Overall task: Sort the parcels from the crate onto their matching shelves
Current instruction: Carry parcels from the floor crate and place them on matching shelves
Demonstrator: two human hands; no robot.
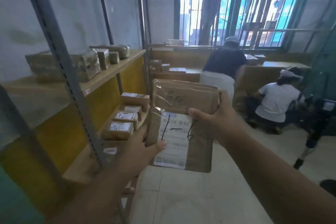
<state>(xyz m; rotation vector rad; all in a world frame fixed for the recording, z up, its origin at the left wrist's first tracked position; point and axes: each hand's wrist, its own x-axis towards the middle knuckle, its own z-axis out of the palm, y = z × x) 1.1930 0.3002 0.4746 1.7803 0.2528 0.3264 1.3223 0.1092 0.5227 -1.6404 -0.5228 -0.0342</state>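
I hold two brown cardboard parcels in front of me. My left hand grips the lower parcel by its left edge, thumb on its white label, which is marked "1-6" in black pen. My right hand grips the upper parcel, thumb on its front and fingers round its right side. The upper parcel overlaps the top of the lower one. To my left stands a metal shelf rack with wooden boards. The crate is out of sight.
Taped parcels lie on the rack's upper board and several labelled boxes on the lower one. Two people work at more shelves under a barred window. A black stand is at the right. Pale floor lies ahead.
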